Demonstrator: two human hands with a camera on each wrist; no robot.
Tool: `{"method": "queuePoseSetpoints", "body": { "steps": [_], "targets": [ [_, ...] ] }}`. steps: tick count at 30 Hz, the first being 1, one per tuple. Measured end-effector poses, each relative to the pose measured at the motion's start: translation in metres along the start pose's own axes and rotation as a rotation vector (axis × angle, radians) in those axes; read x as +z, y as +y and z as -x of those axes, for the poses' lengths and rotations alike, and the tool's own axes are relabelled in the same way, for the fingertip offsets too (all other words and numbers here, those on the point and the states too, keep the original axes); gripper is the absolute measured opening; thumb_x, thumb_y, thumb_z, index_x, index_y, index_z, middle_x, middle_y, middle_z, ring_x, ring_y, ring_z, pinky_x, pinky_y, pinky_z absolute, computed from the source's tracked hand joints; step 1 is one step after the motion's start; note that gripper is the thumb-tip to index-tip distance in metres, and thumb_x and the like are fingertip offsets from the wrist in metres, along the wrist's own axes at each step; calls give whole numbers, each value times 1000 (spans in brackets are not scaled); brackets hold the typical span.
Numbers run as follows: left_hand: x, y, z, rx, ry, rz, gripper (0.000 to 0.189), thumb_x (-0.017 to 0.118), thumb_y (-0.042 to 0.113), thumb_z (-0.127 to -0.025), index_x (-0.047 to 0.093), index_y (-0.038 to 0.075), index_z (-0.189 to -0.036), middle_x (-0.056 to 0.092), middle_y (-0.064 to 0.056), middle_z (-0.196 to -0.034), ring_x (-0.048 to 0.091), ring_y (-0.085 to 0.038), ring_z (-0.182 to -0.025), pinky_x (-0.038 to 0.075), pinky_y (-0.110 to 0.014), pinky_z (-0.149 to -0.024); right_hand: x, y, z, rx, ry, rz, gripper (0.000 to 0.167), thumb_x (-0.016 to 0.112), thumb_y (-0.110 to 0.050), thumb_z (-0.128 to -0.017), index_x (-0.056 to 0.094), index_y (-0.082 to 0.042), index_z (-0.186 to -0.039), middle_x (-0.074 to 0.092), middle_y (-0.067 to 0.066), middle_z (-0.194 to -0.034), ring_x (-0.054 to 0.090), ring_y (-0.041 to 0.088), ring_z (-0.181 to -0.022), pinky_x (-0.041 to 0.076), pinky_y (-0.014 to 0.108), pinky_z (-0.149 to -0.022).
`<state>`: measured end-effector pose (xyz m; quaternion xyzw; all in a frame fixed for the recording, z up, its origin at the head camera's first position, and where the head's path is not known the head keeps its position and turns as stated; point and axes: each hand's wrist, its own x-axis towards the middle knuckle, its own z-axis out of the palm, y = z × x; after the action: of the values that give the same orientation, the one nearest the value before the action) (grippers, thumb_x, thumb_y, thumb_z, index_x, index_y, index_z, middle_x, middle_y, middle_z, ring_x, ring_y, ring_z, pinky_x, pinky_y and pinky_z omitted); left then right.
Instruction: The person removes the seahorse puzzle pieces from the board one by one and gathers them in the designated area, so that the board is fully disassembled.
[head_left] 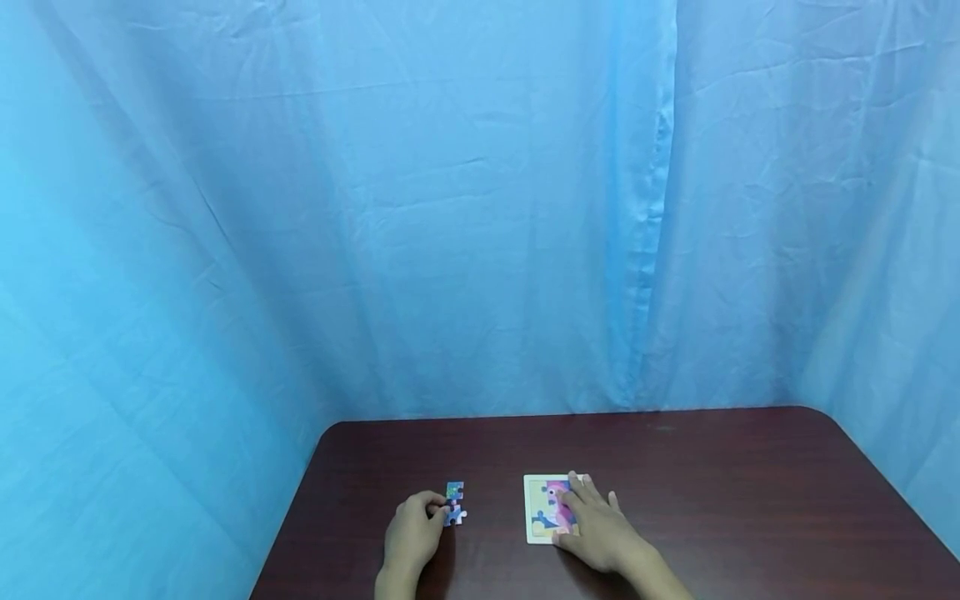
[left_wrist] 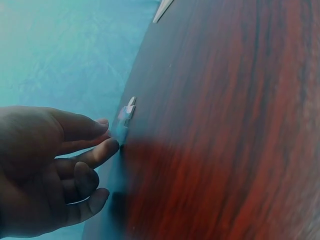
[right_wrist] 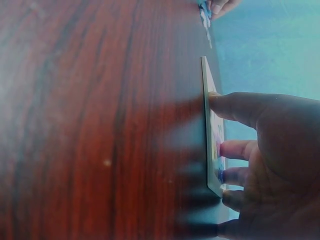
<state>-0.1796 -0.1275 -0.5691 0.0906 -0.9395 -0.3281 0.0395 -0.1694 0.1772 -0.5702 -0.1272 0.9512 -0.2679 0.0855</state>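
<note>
Left of the table's middle, my left hand [head_left: 415, 533] pinches a small jigsaw piece [left_wrist: 120, 131] between thumb and index finger, its face mostly hidden by the fingertips. Close by lie more loose pieces, a blue-green one [head_left: 454, 490] behind and a blue and pink one [head_left: 455, 516] in front. To the right, my right hand [head_left: 600, 529] rests spread over a square jigsaw board [head_left: 527, 510] with a pale frame. Its thumb touches the near edge and the other fingers lie across the picture. A pink figure shows in the partly filled board; its right side is hidden under the hand.
Both hands work over a dark red-brown wooden table [head_left: 720, 483] with rounded far corners. Light blue curtains [head_left: 480, 250] hang behind it and along both sides. A strip of table separates the loose pieces from the board.
</note>
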Motion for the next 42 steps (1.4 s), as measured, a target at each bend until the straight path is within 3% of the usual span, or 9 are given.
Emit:
{"method": "queuePoseSetpoints", "body": {
  "steps": [9, 18, 23, 33, 42],
  "targets": [
    [-3, 6, 3, 19, 11, -18, 10, 79, 20, -93, 78, 15, -102, 67, 7, -85, 57, -9, -75, 49, -35, -69, -1, 0, 0, -3, -3, -2, 69, 77, -36, -93, 55, -1, -148, 31, 25, -171, 24, 48, -161, 17, 80, -121],
    [-3, 21, 15, 170, 29, 1, 15, 79, 17, -92, 78, 9, -104, 66, 8, -86, 57, -5, -76, 47, -28, -66, -4, 1, 0, 4, -10, -16, 71, 77, -38, -94, 54, -1, -150, 29, 25, -172, 21, 49, -161, 15, 80, -121],
    [1, 30, 23, 223, 4, 16, 16, 79, 17, -93, 78, 9, -107, 65, 7, -87, 56, -2, -75, 46, -21, -64, -4, 2, 0, 5, -14, -15, 71, 77, -38, -94, 54, -2, -150, 29, 25, -172, 21, 49, -161, 15, 80, -121],
    [15, 46, 28, 248, -25, 19, 13, 80, 18, -93, 78, 12, -104, 62, 11, -84, 49, 1, -70, 42, -21, -62, -1, 4, -1, 1, -4, -22, 70, 78, -38, -92, 55, -2, -148, 30, 25, -171, 22, 49, -161, 15, 80, -121],
    [22, 50, 32, 272, -33, -6, 12, 81, 19, -91, 79, 14, -102, 62, 12, -82, 48, 2, -67, 41, -22, -60, 0, 2, 0, 1, -6, -24, 71, 78, -39, -93, 55, -3, -149, 29, 24, -172, 21, 48, -162, 15, 80, -121]
  ]
}}
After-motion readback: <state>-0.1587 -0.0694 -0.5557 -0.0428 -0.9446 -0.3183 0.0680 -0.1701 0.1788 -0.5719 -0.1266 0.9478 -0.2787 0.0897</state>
